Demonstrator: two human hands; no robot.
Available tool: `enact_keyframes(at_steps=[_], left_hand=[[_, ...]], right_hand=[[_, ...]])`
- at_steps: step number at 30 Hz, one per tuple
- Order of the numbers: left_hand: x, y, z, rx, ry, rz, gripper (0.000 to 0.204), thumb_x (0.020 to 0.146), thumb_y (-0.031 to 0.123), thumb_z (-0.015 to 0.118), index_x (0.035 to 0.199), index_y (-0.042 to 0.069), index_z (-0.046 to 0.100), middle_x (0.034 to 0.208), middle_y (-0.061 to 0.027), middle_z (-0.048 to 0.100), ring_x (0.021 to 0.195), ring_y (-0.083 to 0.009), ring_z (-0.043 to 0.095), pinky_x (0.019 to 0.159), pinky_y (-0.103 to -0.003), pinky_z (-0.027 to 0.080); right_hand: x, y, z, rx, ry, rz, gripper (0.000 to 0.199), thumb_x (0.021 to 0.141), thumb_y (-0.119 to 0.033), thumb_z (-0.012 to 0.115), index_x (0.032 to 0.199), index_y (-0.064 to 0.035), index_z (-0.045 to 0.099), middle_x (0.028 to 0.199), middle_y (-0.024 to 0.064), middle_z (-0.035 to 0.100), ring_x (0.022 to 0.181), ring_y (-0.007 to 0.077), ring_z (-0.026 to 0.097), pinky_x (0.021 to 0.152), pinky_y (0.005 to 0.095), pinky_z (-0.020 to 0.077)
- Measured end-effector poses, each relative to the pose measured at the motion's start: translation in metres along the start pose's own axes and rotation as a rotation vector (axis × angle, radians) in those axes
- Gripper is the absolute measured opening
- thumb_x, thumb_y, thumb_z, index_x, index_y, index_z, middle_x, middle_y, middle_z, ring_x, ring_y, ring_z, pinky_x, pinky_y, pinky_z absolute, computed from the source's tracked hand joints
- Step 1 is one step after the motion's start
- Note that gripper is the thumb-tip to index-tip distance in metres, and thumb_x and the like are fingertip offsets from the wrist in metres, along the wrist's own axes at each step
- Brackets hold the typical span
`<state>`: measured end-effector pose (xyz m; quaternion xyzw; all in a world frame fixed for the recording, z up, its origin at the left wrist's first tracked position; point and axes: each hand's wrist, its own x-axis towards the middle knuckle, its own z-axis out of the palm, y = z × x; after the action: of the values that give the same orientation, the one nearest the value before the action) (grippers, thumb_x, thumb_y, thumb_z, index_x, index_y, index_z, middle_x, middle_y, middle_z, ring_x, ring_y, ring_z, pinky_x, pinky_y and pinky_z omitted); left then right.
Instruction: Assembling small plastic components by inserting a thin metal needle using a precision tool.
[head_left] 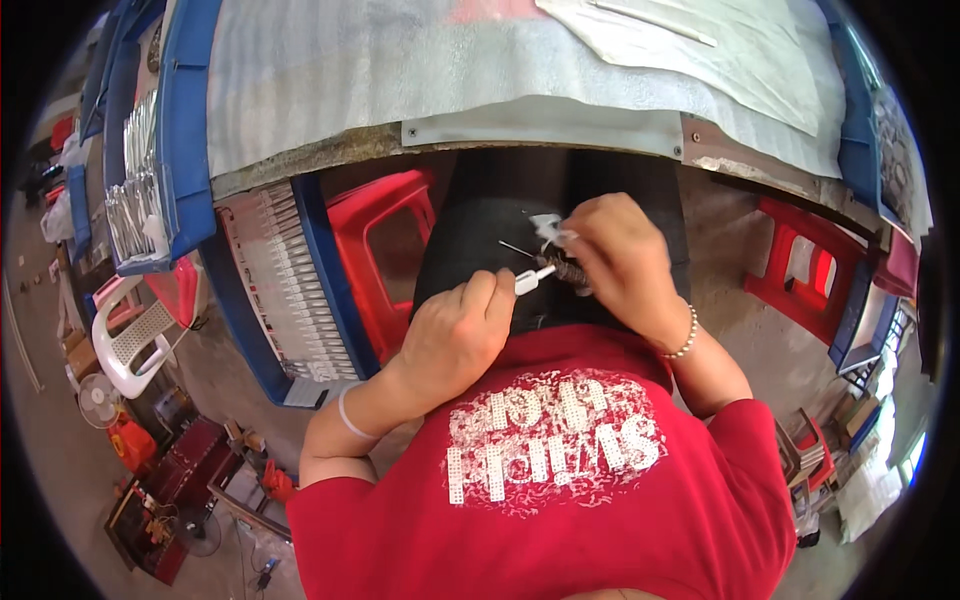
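Observation:
Over my lap, my left hand is closed round a small white plastic piece whose narrow tip points right. My right hand is bent into a pinch just beyond that tip, its fingertips at a crumpled whitish scrap. The scrap looks held, though blur hides its exact kind. Below the right fingers lies a dark brown, rough-textured thing, partly covered by the hand. A thin metal rod sticks out to the left of it, above the white piece.
Ahead is a worktable edge with pale foam sheeting on top. A blue tray of rowed white-ended pieces stands at left, near a red stool. Another red stool is at right. A blue bin holds thin silvery pieces.

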<state>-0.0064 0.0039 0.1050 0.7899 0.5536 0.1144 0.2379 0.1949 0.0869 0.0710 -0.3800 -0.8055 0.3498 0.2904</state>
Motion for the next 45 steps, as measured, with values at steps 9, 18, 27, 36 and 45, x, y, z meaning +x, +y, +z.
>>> enact_keyframes(at_steps=[9,18,27,36,45], left_hand=[[-0.007,-0.006,-0.011,0.202,0.127,0.267,0.02,0.08,0.007,0.061,0.096,-0.005,0.061,0.073,-0.0062,0.049,0.055,-0.0155,0.054,0.048,-0.028,0.046],[0.001,-0.015,-0.023,-1.569,-0.555,-0.703,0.03,0.102,0.023,0.047,0.102,-0.004,0.062,0.075,-0.0003,0.055,0.049,-0.0044,0.044,0.043,-0.019,0.033],[0.003,-0.021,-0.022,-1.98,-0.624,-0.864,0.03,0.101,0.022,0.047,0.104,-0.005,0.059,0.075,-0.0003,0.052,0.046,-0.0023,0.037,0.04,-0.017,0.028],[-0.008,-0.003,0.001,-0.134,-0.077,-0.076,0.011,0.088,0.004,0.058,0.096,-0.004,0.059,0.086,-0.0194,0.058,0.07,-0.0371,0.061,0.058,-0.044,0.049],[0.001,-0.02,-0.023,-2.159,-0.696,-0.783,0.027,0.1,0.016,0.046,0.105,-0.008,0.059,0.074,-0.0014,0.051,0.046,-0.0013,0.035,0.039,-0.016,0.027]], right_hand=[[0.005,-0.017,-0.014,0.191,0.009,0.041,0.017,0.073,0.004,0.067,0.088,-0.0015,0.062,0.086,0.0126,0.062,0.079,0.0301,0.059,0.067,0.0373,0.0485],[0.006,-0.024,-0.012,0.065,0.069,-0.342,0.021,0.07,-0.005,0.067,0.091,-0.0075,0.064,0.088,0.0071,0.061,0.081,0.0267,0.06,0.074,0.0369,0.0476],[0.004,-0.042,0.0,0.004,-0.046,-0.375,0.021,0.068,-0.004,0.068,0.087,-0.0077,0.063,0.09,0.0061,0.062,0.083,0.0242,0.061,0.076,0.038,0.047],[0.002,-0.02,0.013,-0.022,-0.093,-0.149,0.013,0.074,-0.008,0.065,0.086,-0.0083,0.06,0.086,0.0063,0.06,0.081,0.0264,0.058,0.073,0.0377,0.0442],[0.005,-0.005,-0.013,-0.089,0.304,-0.193,0.021,0.068,-0.005,0.067,0.089,-0.0062,0.064,0.086,0.0075,0.061,0.075,0.0264,0.059,0.066,0.0366,0.0469]])
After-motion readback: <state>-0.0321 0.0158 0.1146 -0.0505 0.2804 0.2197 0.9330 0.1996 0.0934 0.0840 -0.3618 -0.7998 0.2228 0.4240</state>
